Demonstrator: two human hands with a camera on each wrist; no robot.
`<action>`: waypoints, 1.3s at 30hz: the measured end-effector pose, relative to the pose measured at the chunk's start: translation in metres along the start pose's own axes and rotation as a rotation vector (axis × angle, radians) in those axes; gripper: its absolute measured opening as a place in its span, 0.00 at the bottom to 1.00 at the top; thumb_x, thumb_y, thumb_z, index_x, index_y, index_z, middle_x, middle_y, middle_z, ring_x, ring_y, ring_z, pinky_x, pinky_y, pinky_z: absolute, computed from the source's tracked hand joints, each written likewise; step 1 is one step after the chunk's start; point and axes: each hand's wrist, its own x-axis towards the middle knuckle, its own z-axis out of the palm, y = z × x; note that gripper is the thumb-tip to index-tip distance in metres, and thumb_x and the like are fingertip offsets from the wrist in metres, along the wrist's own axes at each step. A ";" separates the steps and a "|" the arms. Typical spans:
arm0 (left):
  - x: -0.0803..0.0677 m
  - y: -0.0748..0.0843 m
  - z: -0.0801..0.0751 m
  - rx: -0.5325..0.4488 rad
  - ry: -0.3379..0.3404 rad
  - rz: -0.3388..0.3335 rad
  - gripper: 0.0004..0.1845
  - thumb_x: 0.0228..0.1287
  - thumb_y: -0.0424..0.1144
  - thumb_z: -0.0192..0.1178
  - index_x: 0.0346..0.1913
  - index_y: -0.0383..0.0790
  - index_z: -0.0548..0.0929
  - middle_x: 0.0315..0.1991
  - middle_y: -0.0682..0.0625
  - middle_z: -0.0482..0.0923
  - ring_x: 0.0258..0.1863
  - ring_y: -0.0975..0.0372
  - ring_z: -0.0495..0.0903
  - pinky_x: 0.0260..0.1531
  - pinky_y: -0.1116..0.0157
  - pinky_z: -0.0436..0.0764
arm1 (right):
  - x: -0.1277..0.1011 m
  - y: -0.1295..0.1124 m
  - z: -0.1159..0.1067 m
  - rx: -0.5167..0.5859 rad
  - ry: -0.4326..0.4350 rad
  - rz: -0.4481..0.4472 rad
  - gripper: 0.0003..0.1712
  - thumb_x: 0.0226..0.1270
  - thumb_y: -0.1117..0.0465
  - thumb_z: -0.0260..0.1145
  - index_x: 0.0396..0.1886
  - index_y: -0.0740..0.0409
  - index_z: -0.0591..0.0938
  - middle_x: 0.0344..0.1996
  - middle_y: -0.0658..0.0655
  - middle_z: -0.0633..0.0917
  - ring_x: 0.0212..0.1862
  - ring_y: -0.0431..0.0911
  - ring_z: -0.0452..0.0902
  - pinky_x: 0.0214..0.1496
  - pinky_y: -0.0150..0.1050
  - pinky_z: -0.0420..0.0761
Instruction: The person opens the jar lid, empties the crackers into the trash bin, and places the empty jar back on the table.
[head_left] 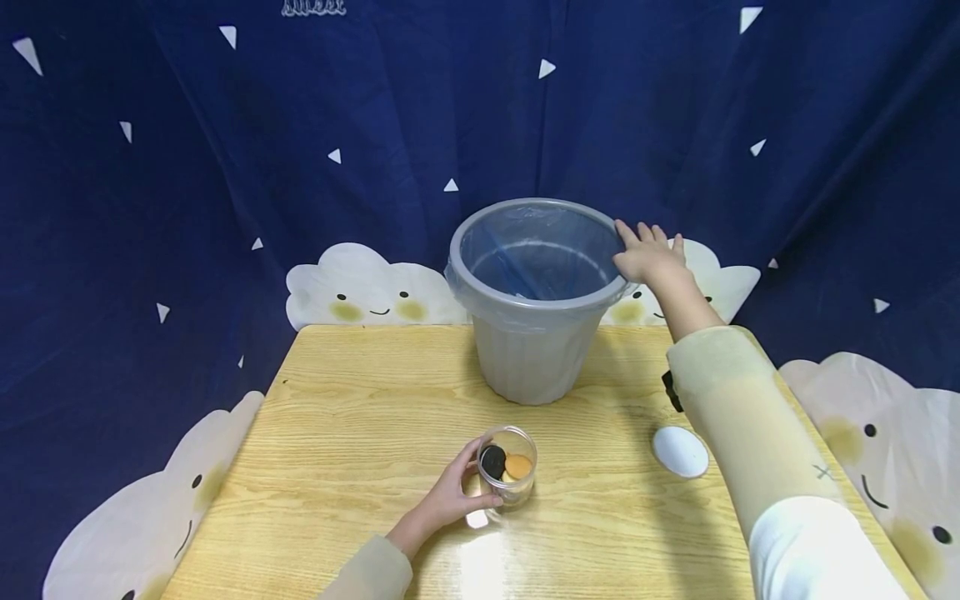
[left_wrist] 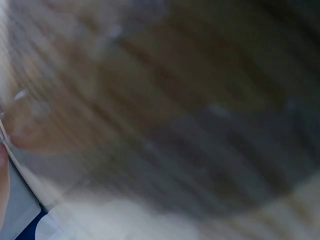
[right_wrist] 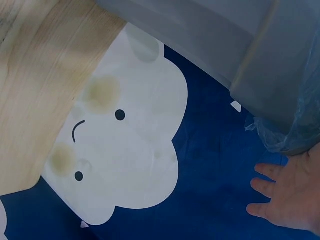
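On the near part of the table, my left hand [head_left: 444,498] grips a clear round jar [head_left: 517,497] around its side, thumb in front. Inside the jar lie a black round piece [head_left: 492,462], an orange one [head_left: 517,467] and a pale one. The left wrist view is dark and blurred, with a fingertip [left_wrist: 4,175] at its left edge. A grey waste bin [head_left: 528,354] stands upright at the table's back, lined with a clear plastic bag [head_left: 517,246]. My right hand [head_left: 651,257] touches the bin's right rim with fingers spread; the right wrist view shows it beside the bag's edge [right_wrist: 287,132].
A white oval disc [head_left: 680,452] lies on the wooden table [head_left: 360,383], to the right, beside my right sleeve. White cloud-shaped pieces [head_left: 367,287] edge the table. Behind it hangs a dark blue curtain [head_left: 390,92] with white triangles.
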 end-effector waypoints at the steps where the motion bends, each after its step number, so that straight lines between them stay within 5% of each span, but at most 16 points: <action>1: 0.000 0.004 0.000 -0.012 -0.007 -0.010 0.45 0.48 0.29 0.69 0.67 0.30 0.54 0.63 0.32 0.58 0.61 0.50 0.62 0.60 0.51 0.64 | 0.000 0.000 0.000 -0.001 0.002 0.000 0.37 0.65 0.56 0.37 0.72 0.55 0.39 0.69 0.71 0.41 0.69 0.65 0.30 0.64 0.63 0.28; 9: -0.002 0.010 0.004 -0.040 0.009 -0.016 0.44 0.48 0.28 0.68 0.67 0.32 0.54 0.62 0.34 0.60 0.61 0.51 0.61 0.61 0.58 0.64 | 0.000 0.000 0.000 0.000 0.007 -0.001 0.37 0.65 0.56 0.38 0.72 0.55 0.39 0.69 0.71 0.41 0.69 0.65 0.30 0.64 0.63 0.27; 20: -0.001 0.012 0.016 0.018 0.062 -0.015 0.49 0.46 0.29 0.69 0.68 0.32 0.50 0.63 0.32 0.56 0.62 0.48 0.61 0.61 0.53 0.62 | 0.000 0.001 0.001 0.008 0.009 0.001 0.37 0.65 0.56 0.38 0.72 0.55 0.40 0.69 0.71 0.40 0.69 0.65 0.29 0.64 0.63 0.26; 27: 0.001 0.014 0.018 -0.011 0.066 -0.093 0.50 0.45 0.32 0.71 0.68 0.33 0.49 0.65 0.31 0.53 0.64 0.48 0.56 0.63 0.49 0.53 | 0.000 0.000 0.001 0.008 0.021 0.001 0.37 0.65 0.57 0.40 0.72 0.56 0.41 0.69 0.70 0.38 0.69 0.64 0.27 0.64 0.62 0.25; 39: 0.004 0.016 0.021 -0.003 0.101 -0.112 0.51 0.41 0.32 0.73 0.67 0.32 0.52 0.64 0.32 0.56 0.63 0.45 0.58 0.60 0.43 0.57 | 0.000 0.000 0.001 0.010 0.016 -0.002 0.37 0.65 0.57 0.39 0.72 0.56 0.40 0.69 0.70 0.38 0.69 0.64 0.26 0.64 0.62 0.25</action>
